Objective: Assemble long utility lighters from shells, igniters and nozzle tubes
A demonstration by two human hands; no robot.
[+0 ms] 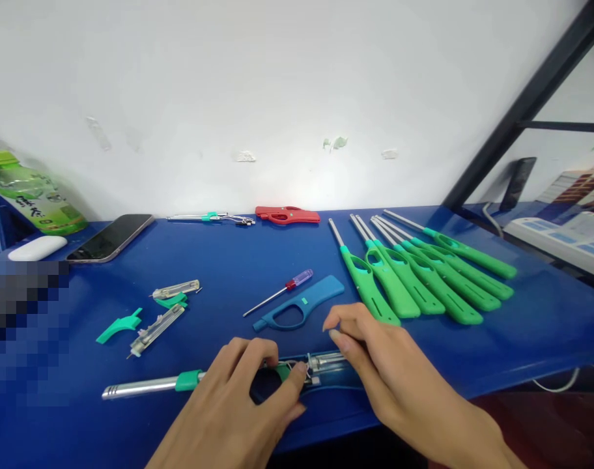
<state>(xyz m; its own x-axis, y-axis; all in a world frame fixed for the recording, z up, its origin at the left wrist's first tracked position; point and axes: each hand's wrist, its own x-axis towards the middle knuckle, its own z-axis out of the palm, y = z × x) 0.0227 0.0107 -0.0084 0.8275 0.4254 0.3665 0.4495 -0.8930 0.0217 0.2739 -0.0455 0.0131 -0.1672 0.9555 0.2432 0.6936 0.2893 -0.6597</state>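
Blue table (219,260) meets white wall (228,78); left hand (238,397) grasps an open lighter (326,362); right hand (395,371) curls above it, grip unclear. Screwdriver (299,280) lies beside blue shell (321,293).

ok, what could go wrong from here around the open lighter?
Wires: the thin wires sit exposed by the left hand's thumb; they could get snagged or shifted.

Edge: the open blue casing lies near the front edge of the table; a nudge might spill its parts.

Screwdriver: the screwdriver lies loose beside the blue cover; reaching for either might knock it.
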